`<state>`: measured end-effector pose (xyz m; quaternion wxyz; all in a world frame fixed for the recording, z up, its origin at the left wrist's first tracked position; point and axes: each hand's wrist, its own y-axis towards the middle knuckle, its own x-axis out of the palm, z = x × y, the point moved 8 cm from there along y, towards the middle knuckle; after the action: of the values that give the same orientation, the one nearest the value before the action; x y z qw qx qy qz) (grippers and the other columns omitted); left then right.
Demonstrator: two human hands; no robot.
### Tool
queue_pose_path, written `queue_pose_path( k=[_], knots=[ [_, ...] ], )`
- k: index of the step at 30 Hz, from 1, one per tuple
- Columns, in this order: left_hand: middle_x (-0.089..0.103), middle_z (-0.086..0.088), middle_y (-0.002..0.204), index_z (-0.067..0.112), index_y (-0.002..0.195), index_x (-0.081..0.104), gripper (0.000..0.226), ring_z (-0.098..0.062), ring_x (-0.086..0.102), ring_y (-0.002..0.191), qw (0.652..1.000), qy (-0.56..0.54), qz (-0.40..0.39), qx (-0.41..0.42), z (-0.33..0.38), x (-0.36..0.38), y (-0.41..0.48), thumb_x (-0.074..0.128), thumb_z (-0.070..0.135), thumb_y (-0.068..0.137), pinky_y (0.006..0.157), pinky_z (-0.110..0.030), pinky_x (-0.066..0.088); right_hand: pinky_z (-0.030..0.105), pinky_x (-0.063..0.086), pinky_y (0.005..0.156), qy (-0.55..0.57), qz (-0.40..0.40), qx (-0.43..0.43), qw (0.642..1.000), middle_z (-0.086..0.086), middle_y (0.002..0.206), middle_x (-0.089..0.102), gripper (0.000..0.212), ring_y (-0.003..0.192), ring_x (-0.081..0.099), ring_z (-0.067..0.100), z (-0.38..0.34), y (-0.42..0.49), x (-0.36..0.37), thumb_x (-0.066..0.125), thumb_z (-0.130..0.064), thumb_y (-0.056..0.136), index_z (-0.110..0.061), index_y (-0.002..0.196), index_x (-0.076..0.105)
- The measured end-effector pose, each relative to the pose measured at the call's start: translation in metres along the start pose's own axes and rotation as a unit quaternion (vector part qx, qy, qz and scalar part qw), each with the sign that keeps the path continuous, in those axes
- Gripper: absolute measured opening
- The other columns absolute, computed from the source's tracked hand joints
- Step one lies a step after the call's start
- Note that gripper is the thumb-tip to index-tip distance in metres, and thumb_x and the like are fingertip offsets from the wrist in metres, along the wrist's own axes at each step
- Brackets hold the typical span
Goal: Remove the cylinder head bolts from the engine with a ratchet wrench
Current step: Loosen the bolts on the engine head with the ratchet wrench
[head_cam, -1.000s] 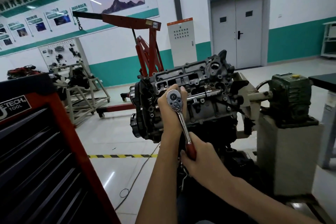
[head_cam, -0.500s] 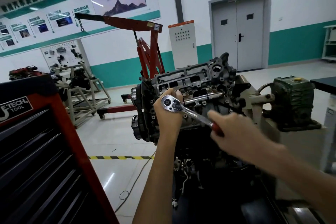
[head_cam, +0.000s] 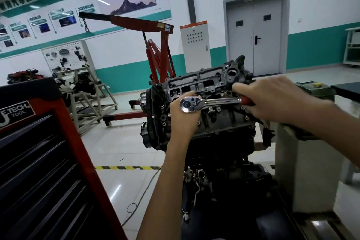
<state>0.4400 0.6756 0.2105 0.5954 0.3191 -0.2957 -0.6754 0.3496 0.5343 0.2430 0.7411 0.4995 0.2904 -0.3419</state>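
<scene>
A grey engine (head_cam: 220, 122) sits tilted on a stand, its cylinder head (head_cam: 196, 82) facing me. A chrome ratchet wrench (head_cam: 210, 102) with a red grip lies roughly level across the head. My left hand (head_cam: 184, 118) cups the wrench's round head from behind and below, fingers curled round it. My right hand (head_cam: 272, 99) grips the red handle at the right end. The socket and the bolt under the wrench head are hidden by my left hand.
A red and black tool cabinet (head_cam: 44, 161) stands close on my left. A red engine hoist (head_cam: 152, 48) rises behind the engine. A green gearbox (head_cam: 315, 89) on a grey pedestal (head_cam: 303, 171) is at the right. A cable (head_cam: 136, 200) trails on the floor.
My right hand has swung the wrench handle counter-clockwise, from pointing down, through lower right, to nearly level at the right. My left hand stayed on the wrench head.
</scene>
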Motion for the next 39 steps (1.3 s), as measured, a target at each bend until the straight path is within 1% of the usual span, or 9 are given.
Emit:
queue_pose_path(
  k=[6,11,16,20,23,26,32,35,39],
  knots=[
    [0.029,0.009,0.054,0.021,0.056,0.033,0.046,-0.004,0.028,0.053,0.996,-0.047,0.065,-0.035,-0.009,-0.003,-0.004,0.056,-0.001,0.091,0.053,-0.02,0.026,0.024,0.045,0.05,0.195,-0.038,0.11,0.974,-0.008,0.063,0.049,0.011,0.056,0.058,0.013,-0.042,-0.032,0.05,0.05,-0.022,0.085,-0.025,0.092,0.041],
    [0.052,0.018,0.053,0.028,0.055,0.059,0.04,0.004,0.05,0.053,0.997,0.017,0.063,-0.05,-0.014,0.006,-0.009,0.054,0.005,0.087,0.057,-0.007,0.043,0.028,0.045,0.046,0.563,0.005,0.192,0.804,0.005,0.057,0.051,0.023,0.044,0.048,0.015,-0.119,-0.05,0.088,0.056,-0.008,0.079,-0.03,0.077,0.047],
    [0.033,0.014,0.046,0.022,0.056,0.035,0.048,-0.001,0.029,0.048,1.0,-0.011,0.004,-0.017,-0.01,0.002,0.001,0.056,-0.001,0.091,0.05,-0.013,0.026,0.027,0.047,0.05,0.429,-0.088,0.085,0.895,-0.001,0.064,0.053,0.028,0.051,0.054,0.016,-0.067,-0.04,0.068,0.056,-0.012,0.078,-0.039,0.078,0.047],
    [0.035,0.011,0.046,0.024,0.052,0.035,0.051,-0.002,0.03,0.048,0.999,0.025,-0.037,0.011,0.0,-0.001,0.01,0.057,-0.01,0.083,0.051,-0.021,0.025,0.013,0.032,0.035,0.095,-0.065,-0.01,0.993,-0.012,0.053,0.041,0.014,0.04,0.042,-0.002,-0.009,-0.005,0.023,0.052,-0.018,0.087,-0.024,0.099,0.051],
    [0.037,-0.001,0.053,0.01,0.054,0.04,0.041,-0.006,0.032,0.053,1.0,-0.004,-0.006,-0.009,-0.005,-0.003,0.002,0.058,-0.007,0.086,0.052,-0.024,0.028,0.015,0.028,0.045,0.032,-0.008,0.004,0.999,-0.014,0.053,0.037,0.014,0.045,0.042,0.002,-0.003,0.001,0.008,0.052,-0.021,0.086,-0.023,0.099,0.048],
    [0.038,0.002,0.057,0.017,0.059,0.041,0.04,-0.007,0.035,0.055,0.995,-0.061,0.061,-0.041,-0.014,-0.012,-0.008,0.058,0.0,0.091,0.054,-0.017,0.032,0.017,0.039,0.043,0.166,-0.02,0.058,0.984,-0.009,0.057,0.049,0.016,0.048,0.053,0.006,-0.041,-0.027,0.042,0.051,-0.02,0.087,-0.028,0.093,0.039],
    [0.049,0.011,0.066,0.015,0.075,0.051,0.022,0.006,0.051,0.052,0.986,-0.089,0.097,-0.099,-0.022,-0.006,-0.013,0.055,0.006,0.094,0.055,-0.008,0.042,0.036,0.047,0.051,0.504,0.019,0.177,0.845,-0.006,0.057,0.047,0.02,0.047,0.049,0.016,-0.122,-0.047,0.09,0.055,-0.015,0.083,-0.029,0.084,0.041],
    [0.036,0.009,0.06,0.011,0.065,0.041,0.033,-0.003,0.036,0.05,0.997,-0.043,0.047,-0.047,-0.018,-0.013,-0.01,0.056,0.001,0.093,0.053,-0.019,0.031,0.034,0.049,0.054,0.433,-0.035,0.122,0.893,0.002,0.066,0.054,0.02,0.056,0.057,0.025,-0.097,-0.041,0.08,0.054,-0.018,0.081,-0.027,0.095,0.044],
    [0.035,0.001,0.053,0.01,0.055,0.04,0.04,-0.009,0.032,0.053,0.999,0.011,-0.034,0.02,-0.005,-0.008,0.004,0.058,-0.01,0.085,0.053,-0.028,0.026,0.01,0.032,0.035,0.152,-0.088,-0.013,0.984,-0.012,0.055,0.045,0.015,0.042,0.045,-0.004,-0.025,-0.013,0.036,0.053,-0.02,0.087,-0.025,0.1,0.05]
  ],
)
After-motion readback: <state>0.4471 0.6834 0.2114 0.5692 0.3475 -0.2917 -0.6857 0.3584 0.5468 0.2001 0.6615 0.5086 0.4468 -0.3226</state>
